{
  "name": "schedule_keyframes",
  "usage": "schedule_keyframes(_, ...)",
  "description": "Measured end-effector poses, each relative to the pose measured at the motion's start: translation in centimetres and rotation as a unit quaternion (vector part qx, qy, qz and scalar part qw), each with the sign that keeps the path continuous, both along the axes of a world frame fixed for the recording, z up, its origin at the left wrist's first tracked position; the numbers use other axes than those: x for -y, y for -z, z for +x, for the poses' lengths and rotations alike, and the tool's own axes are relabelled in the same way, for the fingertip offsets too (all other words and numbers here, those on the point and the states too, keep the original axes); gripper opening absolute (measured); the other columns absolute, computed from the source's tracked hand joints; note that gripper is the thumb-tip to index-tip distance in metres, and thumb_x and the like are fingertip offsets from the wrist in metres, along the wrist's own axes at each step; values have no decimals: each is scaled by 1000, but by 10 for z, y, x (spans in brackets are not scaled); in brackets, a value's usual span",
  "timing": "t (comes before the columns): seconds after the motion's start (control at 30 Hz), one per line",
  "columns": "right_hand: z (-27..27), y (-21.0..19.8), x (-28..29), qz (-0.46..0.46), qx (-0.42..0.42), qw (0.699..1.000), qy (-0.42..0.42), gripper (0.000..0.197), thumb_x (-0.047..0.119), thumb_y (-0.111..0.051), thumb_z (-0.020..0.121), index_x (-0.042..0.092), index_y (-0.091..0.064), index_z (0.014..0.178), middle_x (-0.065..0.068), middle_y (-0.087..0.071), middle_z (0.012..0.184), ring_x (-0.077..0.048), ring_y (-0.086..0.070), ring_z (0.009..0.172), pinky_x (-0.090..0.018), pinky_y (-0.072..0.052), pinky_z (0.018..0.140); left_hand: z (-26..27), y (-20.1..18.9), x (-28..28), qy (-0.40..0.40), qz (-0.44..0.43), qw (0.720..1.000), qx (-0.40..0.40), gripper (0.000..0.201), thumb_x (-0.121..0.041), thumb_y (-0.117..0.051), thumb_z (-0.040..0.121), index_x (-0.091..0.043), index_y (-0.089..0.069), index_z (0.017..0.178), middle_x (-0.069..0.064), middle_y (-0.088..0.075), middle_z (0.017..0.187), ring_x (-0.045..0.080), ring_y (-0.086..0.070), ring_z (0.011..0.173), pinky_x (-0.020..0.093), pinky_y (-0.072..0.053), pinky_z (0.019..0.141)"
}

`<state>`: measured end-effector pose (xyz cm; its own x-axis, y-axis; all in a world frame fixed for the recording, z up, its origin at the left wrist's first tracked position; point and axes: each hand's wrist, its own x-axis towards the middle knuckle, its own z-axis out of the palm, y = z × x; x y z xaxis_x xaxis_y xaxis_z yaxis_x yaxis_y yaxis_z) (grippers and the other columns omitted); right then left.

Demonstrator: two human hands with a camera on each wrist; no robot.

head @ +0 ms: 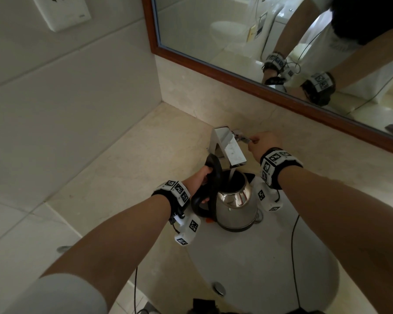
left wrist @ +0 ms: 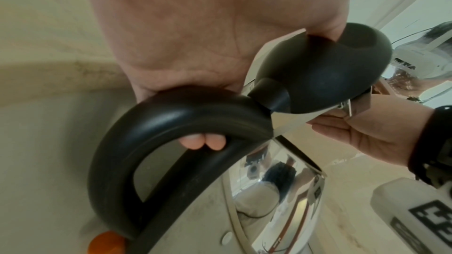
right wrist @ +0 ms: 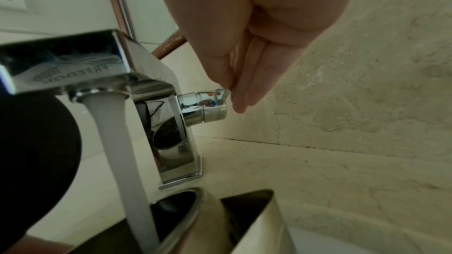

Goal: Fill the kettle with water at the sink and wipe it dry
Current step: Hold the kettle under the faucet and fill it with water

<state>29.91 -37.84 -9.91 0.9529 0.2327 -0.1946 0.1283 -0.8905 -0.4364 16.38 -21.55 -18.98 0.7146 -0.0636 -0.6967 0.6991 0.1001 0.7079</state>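
**Kettle under running tap, one hand on handle, other on lever**

Beige stone counter [head: 127, 168] meeting tiled wall, with wood-framed mirror [head: 254, 71] above and pale round sink [head: 270, 268] set in, drain [head: 218, 288] near front edge.

Steel kettle [head: 235, 207] held in sink, upright or nearly so, directly below chrome tap [head: 228, 147]. Black lid [left wrist: 325, 70] flipped open and standing up at handle side. Stream of water [right wrist: 122, 142] falling straight from spout into open mouth of kettle. Orange switch [left wrist: 106, 242] at foot of handle.

Left hand [head: 201, 177] on left side of kettle, wrapped round top of black loop handle [left wrist: 156, 123]; in left wrist view, fingertips [left wrist: 203, 141] curled under upper bar, palm pressed on top. Kettle body hanging just right of and below this hand.

Right hand [head: 262, 143] up and to right of kettle, well clear of it, reaching to side of tap. Fingers [right wrist: 242, 88] straight and pressed together, pinching thin metal lever [right wrist: 225, 93] against thumb, beside round knob [right wrist: 208, 106] with red and blue dots. Kettle rim below and left of this hand in right wrist view, apart from fingers.

Marker-patterned band with white block on each wrist.
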Motion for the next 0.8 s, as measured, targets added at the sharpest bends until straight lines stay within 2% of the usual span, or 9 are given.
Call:
schedule_keyframes(0.07, 0, 0, 0, -1, -1, 1000, -2, 25, 15, -53, 90, 7, -73, 104, -16, -71, 100, -32, -65, 93, -43, -55, 87, 0, -2, 1, 5, -3, 1000, 3, 62, -63, -42, 68, -8, -60, 89, 12, -61, 75, 25, -58, 60, 26, -45, 59)
schedule_keyframes(0.3, -1, -1, -1, -4, -2, 1000, -4, 25, 15, -52, 92, 6, -72, 104, -15, -71, 102, -32, -65, 95, -43, -55, 88, 1, 2, -2, -1, 5, 1000, 6, 66, -65, -43, 66, -7, -61, 92, 11, -64, 76, 25, -60, 60, 27, -46, 59)
schedule_keyframes(0.43, -1, 0, 0, 2, -2, 1000, -3, 24, 13, -52, 90, 8, -73, 101, -15, -71, 98, -33, -66, 91, -43, -56, 84, 1, 1, -1, -3, 2, 1000, 4, 72, -68, -49, 55, -8, -61, 93, 12, -64, 77, 27, -60, 61, 28, -46, 60)
schedule_keyframes(0.57, -1, 1, 0, 9, -1, 1000, 0, 25, 12, -53, 90, 6, -72, 105, -16, -70, 101, -33, -65, 94, -42, -55, 87, 2, 1, 0, -16, 0, 1000, 3, 67, -66, -47, 59, -9, -61, 93, 12, -64, 78, 26, -61, 62, 28, -47, 60)
schedule_keyframes(0.7, -1, 1, 0, 13, 2, 1000, 3, 26, 12, -52, 91, 6, -71, 107, -17, -70, 104, -33, -64, 97, -44, -54, 89, 2, 3, -1, -9, 2, 1000, 4, 74, -69, -50, 52, -8, -61, 92, 14, -64, 76, 28, -61, 62, 30, -47, 62)
schedule_keyframes(0.8, -1, 1, 0, -3, 9, 1000, -6, 25, 14, -53, 91, 6, -71, 107, -16, -70, 104, -33, -64, 97, -43, -54, 89, 2, 2, -1, -6, 1, 1000, 5, 73, -69, -49, 54, -8, -62, 93, 14, -64, 77, 27, -61, 63, 30, -48, 64)
